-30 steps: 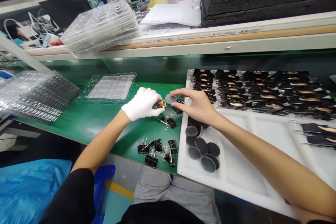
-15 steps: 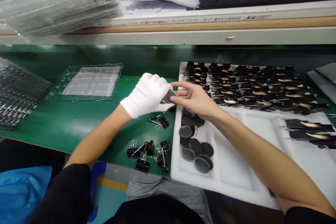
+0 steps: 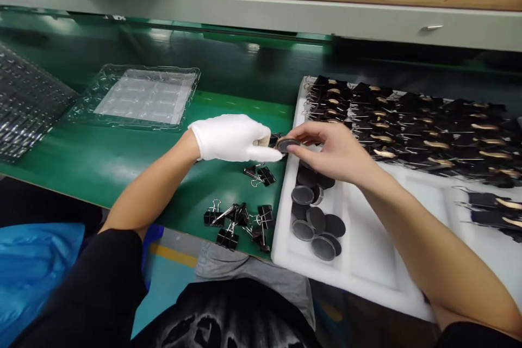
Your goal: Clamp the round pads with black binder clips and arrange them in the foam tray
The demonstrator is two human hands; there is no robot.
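Observation:
My left hand (image 3: 233,137), in a white glove, and my bare right hand (image 3: 332,151) meet over the left edge of a white foam tray (image 3: 367,266). Both pinch one small round dark disc (image 3: 286,144) between their fingertips. Just below the hands, several more dark discs (image 3: 315,218) lie piled in the tray's left compartment. A single black binder clip (image 3: 263,175) lies on the green belt under my left hand.
Several black binder clips (image 3: 240,225) lie heaped near the belt's front edge. Rows of clipped black parts (image 3: 411,128) fill the far part of the foam tray. A clear blister tray (image 3: 142,99) sits at the back left, stacked clear trays (image 3: 24,106) at far left.
The camera has tipped downward. My hands came together: the grey disc in my right hand was joined onto the round piece in my left, and both now pinch the one disc.

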